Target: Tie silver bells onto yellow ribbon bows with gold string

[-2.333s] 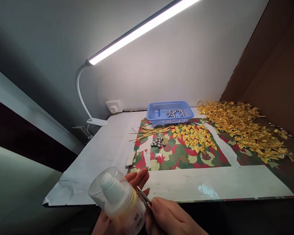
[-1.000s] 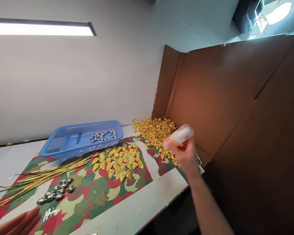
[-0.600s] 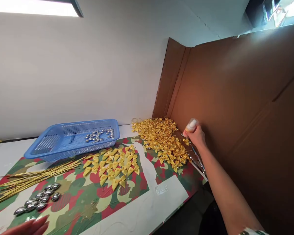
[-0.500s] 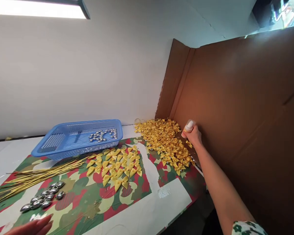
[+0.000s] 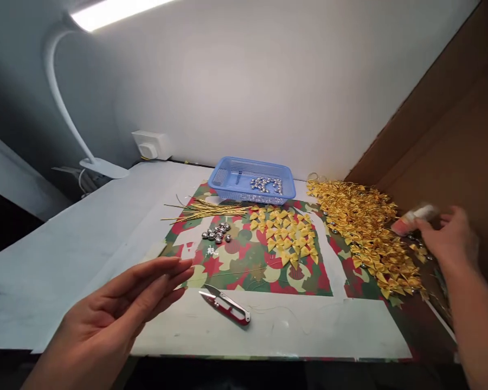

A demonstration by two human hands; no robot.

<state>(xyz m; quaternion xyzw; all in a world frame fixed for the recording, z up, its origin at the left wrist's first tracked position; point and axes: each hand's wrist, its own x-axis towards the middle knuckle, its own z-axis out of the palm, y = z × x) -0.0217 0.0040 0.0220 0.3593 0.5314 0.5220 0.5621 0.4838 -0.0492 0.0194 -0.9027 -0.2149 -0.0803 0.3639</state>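
Note:
My left hand point(image 5: 126, 309) is over the near edge of the table, fingers stretched out, thumb alongside them, nothing visible in it. At the right, my right hand point(image 5: 451, 238) is blurred, its fingers apart. A small white bottle point(image 5: 415, 218), also blurred, tilts beside its thumb, by the cardboard wall. A large heap of gold bows point(image 5: 358, 222) lies left of that hand. Small yellow bows point(image 5: 287, 234) are spread in rows on the camouflage-patterned sheet point(image 5: 239, 271). Silver beads point(image 5: 216, 233) and gold wire strands point(image 5: 207, 210) lie left of the bows. Red-handled thread snips point(image 5: 225, 306) rest near the front.
A blue plastic basket point(image 5: 228, 192) with silver beads stands at the back against the wall. A tall cardboard panel point(image 5: 443, 130) borders the right side. The lamp point(image 5: 61, 103) stands at the back left, near a white socket box point(image 5: 151, 145).
My view has swung left and shows more of the table. My right hand has loosened its fingers from the bottle, which has tipped over. My left hand has come further into view.

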